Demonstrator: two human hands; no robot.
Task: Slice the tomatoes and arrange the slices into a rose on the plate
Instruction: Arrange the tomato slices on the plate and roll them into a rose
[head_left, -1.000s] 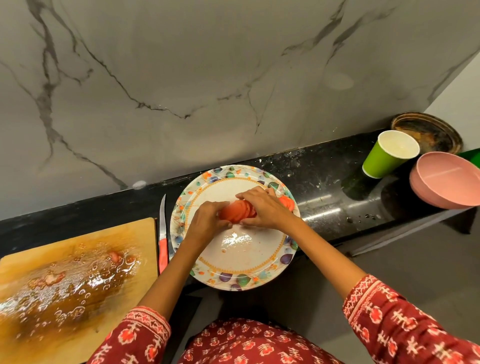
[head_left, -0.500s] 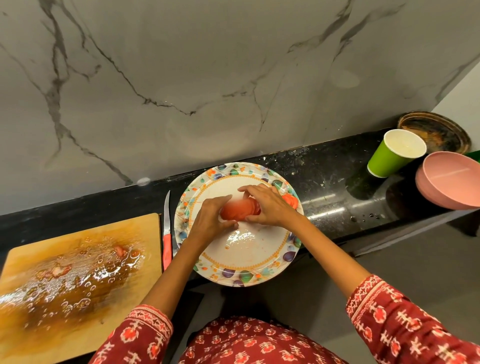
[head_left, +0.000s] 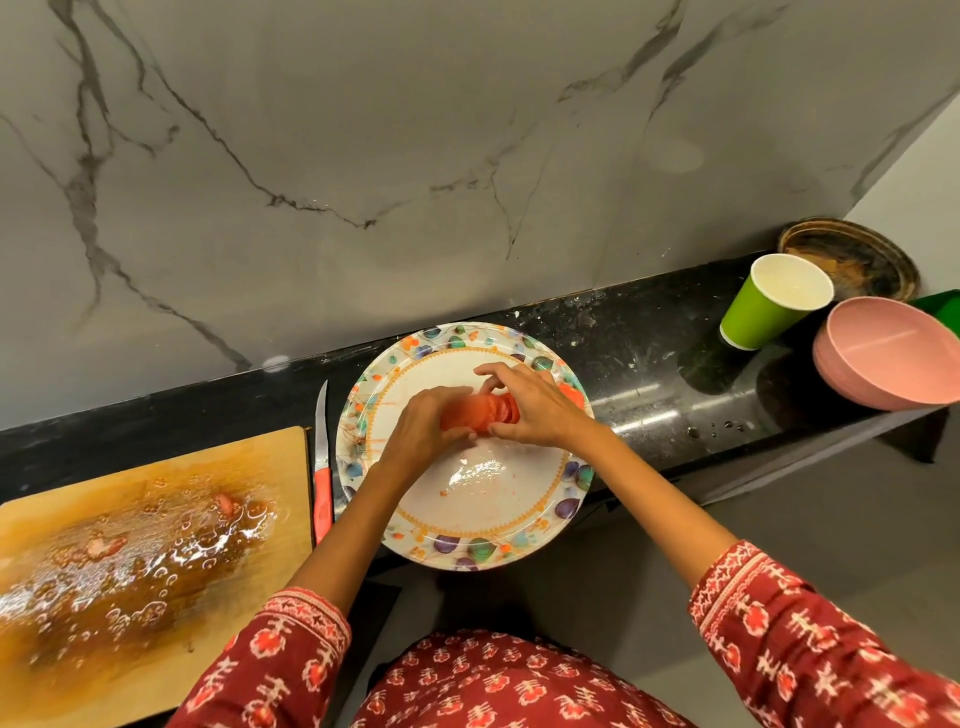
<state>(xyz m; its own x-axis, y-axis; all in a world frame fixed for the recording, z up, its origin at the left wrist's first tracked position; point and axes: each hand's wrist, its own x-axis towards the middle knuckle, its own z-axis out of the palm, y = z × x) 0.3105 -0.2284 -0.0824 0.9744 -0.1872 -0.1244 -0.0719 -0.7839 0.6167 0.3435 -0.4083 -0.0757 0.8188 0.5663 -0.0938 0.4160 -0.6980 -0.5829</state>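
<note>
Right now both my hands sit over the floral plate (head_left: 470, 551) on the black table (head_left: 649, 364). My left hand (head_left: 415, 441) curls its grip round the near-left end of a row of tomato slices (head_left: 483, 413); my right hand (head_left: 540, 410) grips the other end, fingers curled over the top. Slices lie overlapped, resting on the plate's upper middle, mostly hidden by my fingers. One more red piece (head_left: 571, 395) peeks out behind my right hand at the rim, partly blocked. Wet juice patch on the plate's centre. Left of the plate, just beside it: knife (head_left: 322, 467) with red handle, blade pointing to the wall. Further left, wet wooden cutting board (head_left: 145, 545) with tomato scraps. Far right: green paper cup (head_left: 769, 306), pink bowl (head_left: 893, 353), dark round tray (head_left: 852, 260) behind them.
</note>
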